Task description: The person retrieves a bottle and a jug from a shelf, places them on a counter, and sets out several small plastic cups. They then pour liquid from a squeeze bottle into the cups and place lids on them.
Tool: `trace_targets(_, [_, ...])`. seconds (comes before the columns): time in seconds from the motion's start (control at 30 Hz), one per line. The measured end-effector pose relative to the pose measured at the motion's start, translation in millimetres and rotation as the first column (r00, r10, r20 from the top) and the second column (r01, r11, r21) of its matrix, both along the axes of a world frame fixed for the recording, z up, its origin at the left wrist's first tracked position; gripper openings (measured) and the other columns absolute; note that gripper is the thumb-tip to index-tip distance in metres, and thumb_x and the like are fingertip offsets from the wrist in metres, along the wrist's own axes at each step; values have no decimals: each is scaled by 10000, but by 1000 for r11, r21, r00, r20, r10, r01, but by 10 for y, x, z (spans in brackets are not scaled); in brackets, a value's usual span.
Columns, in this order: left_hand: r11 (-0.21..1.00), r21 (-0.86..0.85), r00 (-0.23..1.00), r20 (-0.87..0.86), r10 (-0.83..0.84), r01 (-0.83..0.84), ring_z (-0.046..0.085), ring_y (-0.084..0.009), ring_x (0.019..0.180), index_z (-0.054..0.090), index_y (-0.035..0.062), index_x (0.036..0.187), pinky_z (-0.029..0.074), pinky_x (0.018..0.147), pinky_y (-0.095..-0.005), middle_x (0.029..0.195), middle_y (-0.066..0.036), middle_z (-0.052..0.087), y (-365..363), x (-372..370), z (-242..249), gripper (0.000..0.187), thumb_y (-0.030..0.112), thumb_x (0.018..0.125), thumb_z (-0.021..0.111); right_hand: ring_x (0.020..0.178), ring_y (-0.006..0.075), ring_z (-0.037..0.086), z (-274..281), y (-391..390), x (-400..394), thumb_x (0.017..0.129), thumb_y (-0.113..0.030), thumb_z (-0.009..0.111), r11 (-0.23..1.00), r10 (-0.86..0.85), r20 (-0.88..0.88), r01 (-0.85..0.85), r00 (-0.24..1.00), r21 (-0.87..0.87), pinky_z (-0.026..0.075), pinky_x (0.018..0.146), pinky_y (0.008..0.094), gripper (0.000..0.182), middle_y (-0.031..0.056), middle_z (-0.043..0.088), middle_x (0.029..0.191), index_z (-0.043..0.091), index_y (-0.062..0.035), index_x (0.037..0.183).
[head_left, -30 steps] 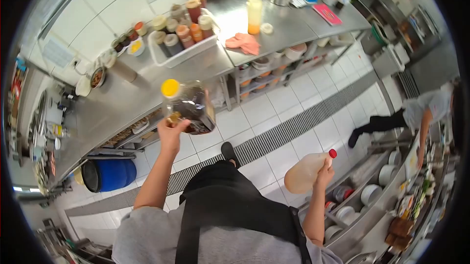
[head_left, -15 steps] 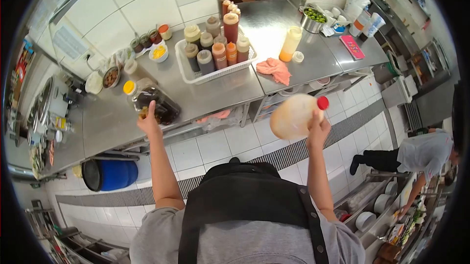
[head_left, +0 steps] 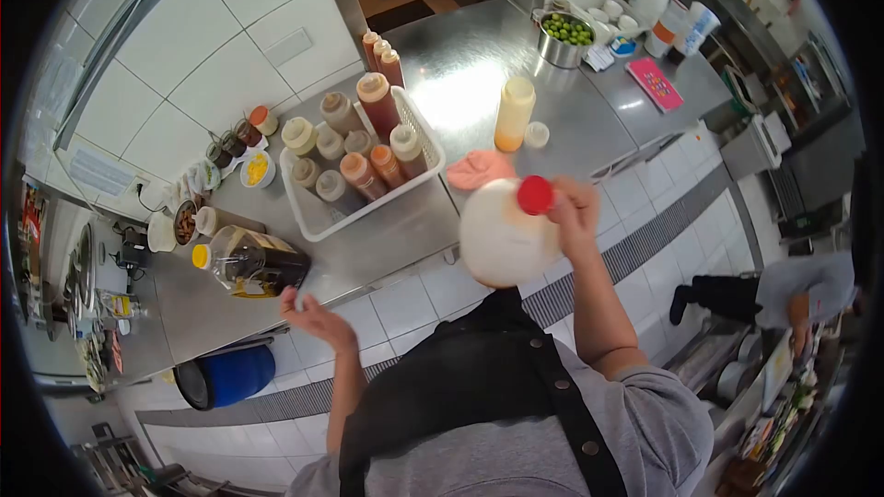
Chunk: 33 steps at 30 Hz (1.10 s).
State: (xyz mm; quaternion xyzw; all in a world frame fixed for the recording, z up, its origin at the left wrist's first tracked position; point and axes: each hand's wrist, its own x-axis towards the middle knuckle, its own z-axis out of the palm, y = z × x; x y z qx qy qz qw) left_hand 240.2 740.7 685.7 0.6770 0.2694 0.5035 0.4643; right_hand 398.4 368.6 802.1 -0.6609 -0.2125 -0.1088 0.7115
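Note:
In my right hand point(head_left: 575, 216) is a whitish plastic jug point(head_left: 502, 244) with a red cap, held up in front of the counter's edge. My fingers wrap its top by the cap, and some of the grip is hidden. My left hand point(head_left: 318, 320) is empty, its fingers apart, beside the base of a large bottle of dark liquid point(head_left: 262, 262) with a yellow cap. That bottle stands at the counter's front edge. Beyond the jug are a crumpled pink cloth point(head_left: 479, 168), an uncapped squeeze bottle point(head_left: 514, 115) partly filled with orange sauce, and a white cap point(head_left: 536, 135).
A white basket point(head_left: 359, 213) holds several sauce squeeze bottles. Further along the steel counter stand a pot of green limes point(head_left: 562, 50) and a pink booklet point(head_left: 655, 83). A bowl of yellow pieces point(head_left: 257, 169) sits leftward. Below is a blue barrel point(head_left: 241, 375). A co-worker point(head_left: 792, 290) stands at right.
My left hand has let go of the dark bottle, which now stands further left on the counter. The jug in my right hand has moved left and closer to me. My view has shifted.

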Motion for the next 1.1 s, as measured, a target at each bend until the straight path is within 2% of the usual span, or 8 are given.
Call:
trace_targets(0.13, [884, 123, 865, 184, -467, 452, 514, -254, 1211, 520, 32, 1260, 411, 1064, -405, 1342, -132, 516, -1135, 846, 168, 372, 203, 972, 683, 612, 48, 371, 159, -768, 582, 1046, -75, 571, 980, -199, 20, 199, 980, -3, 246, 540, 267, 334, -18, 476, 683, 531, 26, 730])
trace_targets(0.23, [619, 362, 712, -242, -660, 697, 531, -308, 1226, 510, 30, 1287, 433, 1053, -443, 1347, -169, 523, -1665, 1566, 457, 576, 188, 841, 838, 603, 38, 348, 361, -1134, 936, 1063, -107, 602, 945, -310, 59, 315, 949, -90, 236, 533, 262, 371, -45, 456, 655, 515, 20, 725])
trace_targets(0.33, [488, 197, 521, -449, -726, 850, 533, -348, 1278, 474, 0, 1383, 468, 1058, -462, 1391, -211, 507, -2112, 2418, 474, 759, 162, 774, 897, 598, 26, 337, 259, -1532, 1444, 1069, -175, 642, 860, -509, -36, 506, 860, -56, 233, 530, 249, 404, -71, 446, 639, 556, 15, 723])
trace_targets(0.43, [573, 6, 497, -505, -706, 819, 522, -374, 1313, 433, -3, 1440, 493, 1050, -466, 1420, -235, 492, -2384, 3210, 154, 907, 218, 723, 943, 593, 19, 353, 126, -1766, 2007, 1066, -218, 660, 802, -596, -99, 597, 797, -22, 247, 526, 241, 395, -83, 470, 651, 626, -10, 733])
trace_targets(0.5, [690, 130, 678, -382, -628, 712, 532, -408, 1257, 433, -3, 1395, 444, 1076, -508, 1325, -241, 542, -2531, 3548, 79, 989, 337, 655, 994, 600, 6, 395, -54, -1855, 2344, 1060, -242, 674, 820, -566, -160, 573, 808, -7, 280, 524, 223, 352, -86, 508, 665, 694, -28, 781])
trace_targets(0.73, [740, -58, 626, -492, -605, 670, 632, -384, 1101, 496, 19, 1254, 521, 945, -478, 1184, -193, 615, -2725, 3635, 254, 786, 228, 666, 973, 613, -6, 450, -537, -2078, 3070, 1048, -282, 692, 686, -607, -336, 688, 721, 236, 348, 548, 177, 321, -73, 607, 728, 720, -54, 823])
trace_targets(1.0, [708, 164, 696, -430, -575, 687, 627, -314, 1047, 532, 47, 1212, 516, 918, -410, 1156, -137, 597, -2833, 3294, 142, 672, 74, 660, 914, 657, 13, 487, -605, -2183, 3225, 1077, -370, 627, 708, -681, -137, 694, 720, 129, 350, 565, 181, 424, -47, 618, 772, 667, -31, 826])
trace_targets(1.1, [721, 68, 676, -418, -607, 690, 622, -316, 1049, 534, 49, 1219, 519, 906, -412, 1153, -131, 598, -2817, 3335, 175, 672, 85, 667, 916, 657, 23, 475, -580, -2172, 3306, 1082, -365, 618, 705, -692, -90, 697, 716, 128, 364, 574, 188, 420, -44, 600, 768, 653, -23, 842])
